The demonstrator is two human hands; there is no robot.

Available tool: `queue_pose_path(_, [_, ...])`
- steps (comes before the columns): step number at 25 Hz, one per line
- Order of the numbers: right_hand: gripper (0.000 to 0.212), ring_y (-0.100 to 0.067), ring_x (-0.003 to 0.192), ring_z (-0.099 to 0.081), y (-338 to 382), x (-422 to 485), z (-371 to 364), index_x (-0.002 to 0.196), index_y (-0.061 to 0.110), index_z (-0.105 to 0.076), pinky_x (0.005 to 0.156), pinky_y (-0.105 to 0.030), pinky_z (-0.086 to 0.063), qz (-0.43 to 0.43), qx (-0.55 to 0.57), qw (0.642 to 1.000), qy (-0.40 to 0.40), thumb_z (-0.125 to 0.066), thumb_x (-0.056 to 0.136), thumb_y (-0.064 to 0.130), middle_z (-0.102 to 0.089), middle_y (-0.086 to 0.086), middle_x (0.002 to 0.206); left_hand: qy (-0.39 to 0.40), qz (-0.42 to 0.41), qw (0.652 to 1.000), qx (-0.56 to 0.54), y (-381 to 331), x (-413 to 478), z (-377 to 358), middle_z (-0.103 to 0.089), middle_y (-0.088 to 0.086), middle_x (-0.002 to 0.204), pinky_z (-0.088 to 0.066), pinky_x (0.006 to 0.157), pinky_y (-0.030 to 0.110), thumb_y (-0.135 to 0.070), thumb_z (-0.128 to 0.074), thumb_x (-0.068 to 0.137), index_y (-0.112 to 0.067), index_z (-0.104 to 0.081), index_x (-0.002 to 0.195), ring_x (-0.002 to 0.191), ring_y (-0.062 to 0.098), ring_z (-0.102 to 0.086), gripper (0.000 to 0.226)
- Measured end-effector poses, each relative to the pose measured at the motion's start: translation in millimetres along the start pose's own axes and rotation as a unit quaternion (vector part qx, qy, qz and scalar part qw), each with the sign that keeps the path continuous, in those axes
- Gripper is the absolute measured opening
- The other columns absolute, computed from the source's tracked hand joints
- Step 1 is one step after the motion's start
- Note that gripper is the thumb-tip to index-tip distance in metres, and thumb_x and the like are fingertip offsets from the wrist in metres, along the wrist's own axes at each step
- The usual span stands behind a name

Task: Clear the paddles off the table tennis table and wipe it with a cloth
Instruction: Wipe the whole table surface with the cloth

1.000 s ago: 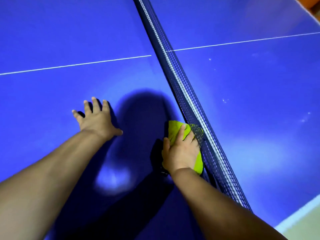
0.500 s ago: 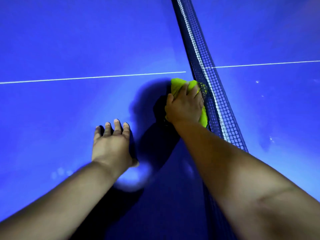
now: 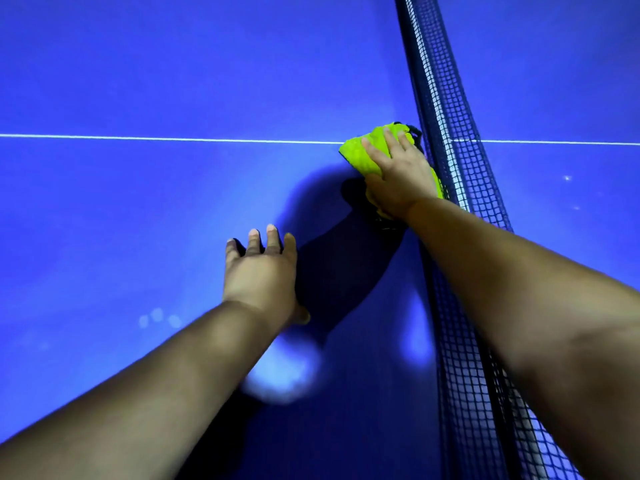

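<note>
A bright yellow-green cloth (image 3: 360, 152) lies on the blue table tennis table (image 3: 138, 220), right beside the net. My right hand (image 3: 398, 174) presses flat on the cloth with straight fingers, at the white centre line. My left hand (image 3: 263, 271) rests flat on the table surface, fingers spread, nearer to me and to the left of the cloth. No paddle is in view.
The dark net (image 3: 453, 202) runs from the top right down to the bottom right, close against my right forearm. A white centre line (image 3: 173, 138) crosses the table. A few small pale specks (image 3: 567, 178) dot the far half.
My right hand has slid the cloth farther along the net, up to the white centre line. My left hand has shifted forward on the table.
</note>
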State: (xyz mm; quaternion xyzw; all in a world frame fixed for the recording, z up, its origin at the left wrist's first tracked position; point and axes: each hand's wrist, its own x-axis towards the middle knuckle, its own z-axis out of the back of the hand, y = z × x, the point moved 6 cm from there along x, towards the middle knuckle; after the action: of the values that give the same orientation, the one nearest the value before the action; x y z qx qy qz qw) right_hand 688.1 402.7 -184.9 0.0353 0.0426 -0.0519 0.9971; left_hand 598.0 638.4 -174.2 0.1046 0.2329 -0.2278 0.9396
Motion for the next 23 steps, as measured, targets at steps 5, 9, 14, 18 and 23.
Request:
queue_pose_path(5, [0.074, -0.038, 0.144, -0.02, 21, -58, -5, 0.144, 0.029, -0.042, 0.114, -0.048, -0.021, 0.063, 0.048, 0.997, -0.004, -0.03, 0.072, 0.045, -0.027, -0.015, 0.155, 0.013, 0.01, 0.998, -0.053, 4, -3, -5, 0.005, 0.003, 0.157, -0.012, 0.112, 0.053, -0.065, -0.069, 0.064, -0.022, 0.003, 0.148, 0.144, 0.025, 0.002, 0.119])
queue_pose_path(9, [0.069, -0.047, 0.134, -0.035, 43, -128, -7, 0.138, 0.018, -0.051, 0.108, -0.057, -0.031, 0.135, 0.05, 0.989, -0.018, -0.039, 0.073, 0.039, -0.041, -0.021, 0.146, -0.044, 0.025, 0.994, -0.099, 8, -19, -5, -0.005, 0.003, 0.156, -0.01, 0.113, 0.05, -0.063, -0.07, 0.063, -0.02, -0.01, 0.147, 0.144, 0.02, -0.001, 0.112])
queue_pose_path(14, [0.071, -0.043, 0.14, -0.027, 63, -231, -17, 0.143, 0.021, -0.043, 0.113, -0.054, -0.02, 0.145, 0.017, 0.989, 0.002, -0.041, 0.075, 0.041, -0.036, -0.019, 0.15, -0.228, -0.022, 0.972, -0.062, -25, -93, -19, -0.015, 0.006, 0.155, -0.008, 0.115, 0.041, -0.042, -0.054, 0.085, -0.013, -0.019, 0.146, 0.143, 0.021, -0.009, 0.075])
queue_pose_path(18, [0.073, -0.04, 0.142, -0.024, 76, -316, -18, 0.144, 0.026, -0.04, 0.112, -0.054, -0.021, 0.135, 0.017, 0.991, 0.021, -0.047, 0.073, 0.039, -0.033, -0.013, 0.153, -0.24, -0.096, 0.964, -0.064, -49, -153, -56, -0.033, 0.013, 0.149, -0.026, 0.11, 0.043, -0.035, -0.072, 0.07, -0.007, -0.038, 0.14, 0.136, 0.026, -0.032, 0.082])
queue_pose_path(23, [0.071, -0.025, 0.148, -0.009, 92, -434, -30, 0.144, 0.037, -0.035, 0.118, -0.046, -0.013, 0.043, 0.038, 0.998, 0.034, -0.049, 0.075, 0.039, -0.023, -0.004, 0.158, -0.251, -0.172, 0.946, -0.107, -61, -222, -93, -0.053, 0.018, 0.132, -0.044, 0.096, 0.051, -0.026, -0.087, 0.045, -0.002, -0.056, 0.125, 0.119, 0.033, -0.053, 0.089])
